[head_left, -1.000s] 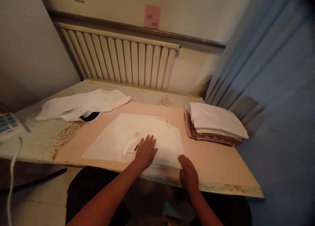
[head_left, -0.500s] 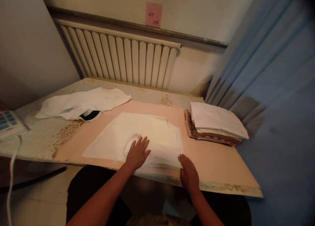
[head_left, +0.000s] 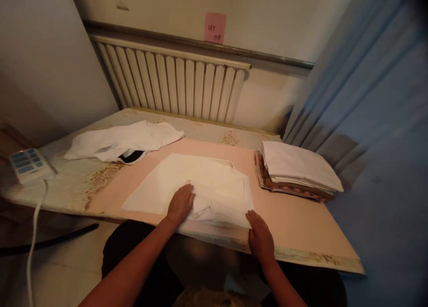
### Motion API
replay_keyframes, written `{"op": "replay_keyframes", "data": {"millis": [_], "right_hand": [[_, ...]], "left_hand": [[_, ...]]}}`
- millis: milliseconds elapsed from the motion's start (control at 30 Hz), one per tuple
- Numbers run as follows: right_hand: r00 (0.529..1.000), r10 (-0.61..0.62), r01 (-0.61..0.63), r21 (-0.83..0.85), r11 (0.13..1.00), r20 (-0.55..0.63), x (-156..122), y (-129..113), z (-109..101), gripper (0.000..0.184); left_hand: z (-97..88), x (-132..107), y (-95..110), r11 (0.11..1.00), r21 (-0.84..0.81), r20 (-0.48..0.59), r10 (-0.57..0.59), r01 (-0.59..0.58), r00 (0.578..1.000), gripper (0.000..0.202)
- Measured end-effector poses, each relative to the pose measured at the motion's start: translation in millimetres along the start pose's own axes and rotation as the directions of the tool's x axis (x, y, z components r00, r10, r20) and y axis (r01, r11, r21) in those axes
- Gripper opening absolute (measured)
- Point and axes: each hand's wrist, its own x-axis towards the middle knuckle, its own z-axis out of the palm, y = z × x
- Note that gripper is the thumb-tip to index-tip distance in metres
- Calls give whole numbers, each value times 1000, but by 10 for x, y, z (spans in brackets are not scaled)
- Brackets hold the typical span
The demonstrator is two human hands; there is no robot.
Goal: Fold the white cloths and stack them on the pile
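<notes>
A white garment (head_left: 214, 175), partly folded, lies spread on a peach-coloured mat (head_left: 294, 226). My left hand (head_left: 181, 203) is on the garment's near part, its fingers curled round a fold, with the cloth rumpled just to the right of it. The fingertips are partly hidden, so how firmly they grip does not show. At the garment's near right corner rests my right hand (head_left: 261, 235), fingers stretched flat along the edge of the cloth and holding nothing.
Another white garment (head_left: 130, 139) lies crumpled at the back left. A folded cloth stack (head_left: 297, 164) sits on the right, beside a blue curtain (head_left: 377, 164). A white power strip (head_left: 31, 164) with a cord is at the left edge. Behind the table is a radiator (head_left: 174, 81).
My left hand has gone from lying flat with spread fingers to curled, shifting slightly left and pulling up a fold. My right hand stays at the corner. The view has moved slightly.
</notes>
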Motion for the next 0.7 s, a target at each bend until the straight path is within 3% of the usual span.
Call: {"op": "replay_keyframes", "data": {"millis": [100, 167, 233, 367, 700], "right_hand": [[1000, -10, 10, 0, 1000, -13, -6, 4, 18, 63], [1000, -14, 14, 5, 1000, -15, -13, 11, 30, 63], [1000, -15, 15, 5, 1000, -9, -19, 17, 37, 63], [1000, -10, 10, -6, 1000, -5, -20, 19, 37, 62], [1000, -21, 21, -22, 1000, -6, -16, 5, 20, 63]], "left_hand": [[-181, 60, -24, 973, 102, -15, -208, 209, 978, 41], [-248, 102, -53, 918, 174, 56, -370, 356, 927, 38], [-262, 143, -83, 879, 210, 131, -459, 428, 879, 33], [-218, 203, -93, 873, 220, 186, -476, 436, 859, 23], [-179, 67, -158, 875, 241, 116, -456, 420, 883, 24]]}}
